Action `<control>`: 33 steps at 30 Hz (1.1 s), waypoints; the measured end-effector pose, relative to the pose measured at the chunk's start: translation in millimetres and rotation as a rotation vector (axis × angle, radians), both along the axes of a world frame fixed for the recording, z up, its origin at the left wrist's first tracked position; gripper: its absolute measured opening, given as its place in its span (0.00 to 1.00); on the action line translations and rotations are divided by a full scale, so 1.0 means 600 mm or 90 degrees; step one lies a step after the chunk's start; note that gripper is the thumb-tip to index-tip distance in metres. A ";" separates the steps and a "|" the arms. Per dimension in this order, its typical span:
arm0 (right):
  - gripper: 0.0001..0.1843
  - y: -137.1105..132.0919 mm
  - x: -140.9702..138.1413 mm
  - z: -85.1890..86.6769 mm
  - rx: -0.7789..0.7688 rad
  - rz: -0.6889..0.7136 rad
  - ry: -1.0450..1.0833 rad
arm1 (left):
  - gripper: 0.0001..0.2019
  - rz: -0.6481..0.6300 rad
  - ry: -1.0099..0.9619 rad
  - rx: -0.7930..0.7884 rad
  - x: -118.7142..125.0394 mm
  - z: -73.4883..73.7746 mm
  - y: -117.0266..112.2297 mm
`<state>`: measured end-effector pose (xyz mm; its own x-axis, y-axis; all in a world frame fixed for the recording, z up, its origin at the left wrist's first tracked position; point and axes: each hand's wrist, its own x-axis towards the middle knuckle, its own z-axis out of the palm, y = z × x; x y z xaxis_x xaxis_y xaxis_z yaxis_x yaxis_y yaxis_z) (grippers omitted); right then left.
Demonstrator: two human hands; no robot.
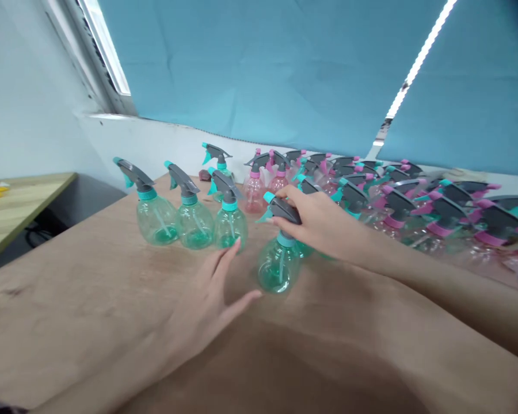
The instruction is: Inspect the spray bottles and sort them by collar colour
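My right hand grips the grey trigger head of a green spray bottle, thumb on one side and fingers on the other. That bottle is upright, with a teal collar, teal nozzle and clear green round body. My left hand is open, thumb and fingers spread, just left of the held bottle and in front of another green spray bottle. Beside that one stand two more, a middle green bottle and a leftmost green bottle, forming a row.
Many pink and green spray bottles crowd the right side of the wooden table. One more green bottle stands at the back, near a small dark reddish object. A blue sheet covers the window behind. Another table is at left.
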<state>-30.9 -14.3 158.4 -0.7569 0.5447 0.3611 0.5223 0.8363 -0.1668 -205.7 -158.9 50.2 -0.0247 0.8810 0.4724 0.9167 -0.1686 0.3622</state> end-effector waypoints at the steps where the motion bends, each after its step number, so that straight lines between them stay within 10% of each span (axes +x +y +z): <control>1: 0.19 -0.008 0.011 0.001 -0.004 -0.003 -0.006 | 0.39 -0.011 -0.027 -0.026 0.013 -0.004 0.001; 15: 0.18 -0.048 0.180 -0.006 -0.191 0.039 0.121 | 0.42 -0.213 -0.243 -0.181 0.176 -0.032 0.038; 20: 0.40 -0.025 0.268 -0.038 -0.459 0.193 0.198 | 0.43 -0.265 -0.257 -0.191 0.212 -0.038 0.057; 25: 0.53 -0.018 0.307 -0.079 -0.439 0.150 0.244 | 0.43 -0.328 -0.284 -0.233 0.241 -0.038 0.075; 33: 0.19 -0.030 0.277 -0.078 -0.479 0.053 0.353 | 0.40 -0.314 -0.259 -0.229 0.283 -0.042 0.109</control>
<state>135.2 -32.0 111.5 -0.6298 0.7330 0.2571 0.1491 0.4388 -0.8861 -36.1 -93.7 24.9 0.3036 0.9337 0.1898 0.5465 -0.3339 0.7680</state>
